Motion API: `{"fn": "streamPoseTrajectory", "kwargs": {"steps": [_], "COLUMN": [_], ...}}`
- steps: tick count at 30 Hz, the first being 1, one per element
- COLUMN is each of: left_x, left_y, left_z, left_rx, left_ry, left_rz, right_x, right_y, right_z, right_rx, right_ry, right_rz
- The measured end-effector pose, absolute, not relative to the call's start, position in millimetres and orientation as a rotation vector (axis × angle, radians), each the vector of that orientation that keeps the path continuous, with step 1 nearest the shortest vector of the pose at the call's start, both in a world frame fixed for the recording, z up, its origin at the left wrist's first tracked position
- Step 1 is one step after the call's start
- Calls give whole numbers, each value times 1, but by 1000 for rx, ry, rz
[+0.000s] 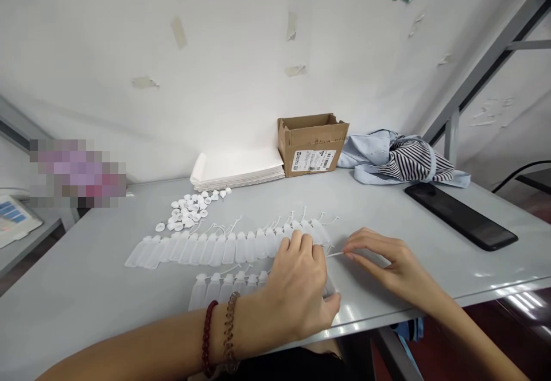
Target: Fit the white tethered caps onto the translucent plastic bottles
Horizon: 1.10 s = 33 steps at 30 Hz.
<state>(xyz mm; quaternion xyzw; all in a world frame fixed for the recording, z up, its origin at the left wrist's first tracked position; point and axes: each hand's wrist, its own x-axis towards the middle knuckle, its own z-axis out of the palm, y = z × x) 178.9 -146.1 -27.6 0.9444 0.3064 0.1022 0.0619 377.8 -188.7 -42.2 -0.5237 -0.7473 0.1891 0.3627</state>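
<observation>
Two rows of translucent white bottle-shaped pieces lie on the grey table, most with thin white strings at their necks. The back row (229, 249) is long; my left hand covers part of the front row (213, 287). My left hand (299, 289), with two bracelets at the wrist, is curled around one such piece (330, 287), which shows only in part beside the thumb. My right hand (387, 260) pinches the end of a thin white string (334, 254) between thumb and fingertips. The string runs back toward my left hand, whose fingers hide its other end.
Small white caps (185, 212) lie heaped behind the rows. Farther back are a stack of white sheets (239, 171), an open cardboard box (312, 146) and bundled blue and striped cloth (408, 160). A black phone (460, 214) lies at right. The table's front edge (473, 300) runs close below my hands.
</observation>
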Motion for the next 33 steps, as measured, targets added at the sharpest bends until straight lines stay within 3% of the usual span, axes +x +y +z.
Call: {"fn": "streamPoseTrajectory", "kwargs": {"steps": [24,33], "left_x": [170,72], "left_y": [-154,-96], "left_z": [-23,-15], "left_rx": [2846,2433], "left_ry": [964,1623], "left_rz": [245,573], "right_x": [373,370], "right_y": [-185,-178], "right_z": [-60,-43], "right_rx": [-1297,-1259], "right_ry": [-2002,-1991], "right_rz": [326,266]}}
